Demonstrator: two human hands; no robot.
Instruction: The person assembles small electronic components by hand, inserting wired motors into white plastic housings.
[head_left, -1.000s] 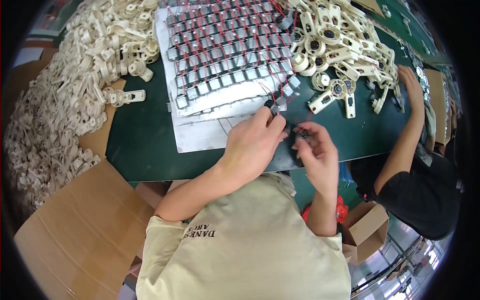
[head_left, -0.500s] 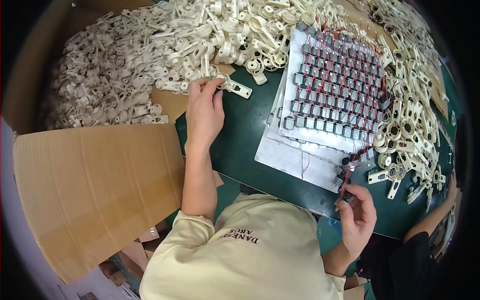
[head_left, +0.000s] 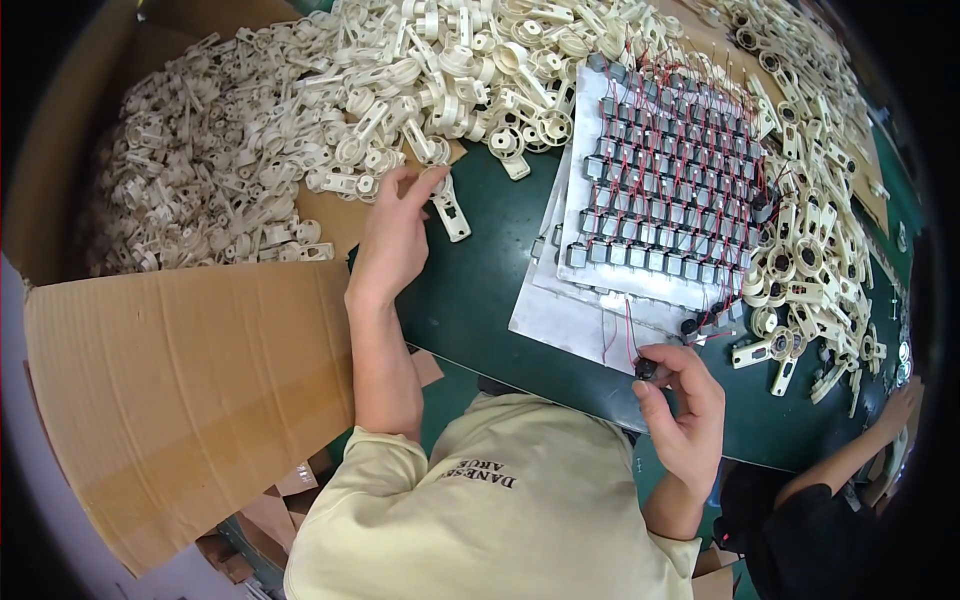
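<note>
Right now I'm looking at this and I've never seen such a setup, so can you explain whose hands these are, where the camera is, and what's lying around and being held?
There is no machine here: a person works with two bare hands. The view comes from a wide fisheye camera on their head, looking down, so straight edges seem to bend.

On the dark green table lie pale sheets with rows of small grey blocks and red wires. A big heap of cream plastic parts fills the far left, and more cream pieces lie on the right.

The left hand touches one cream part. The right hand pinches a small black part.
</note>
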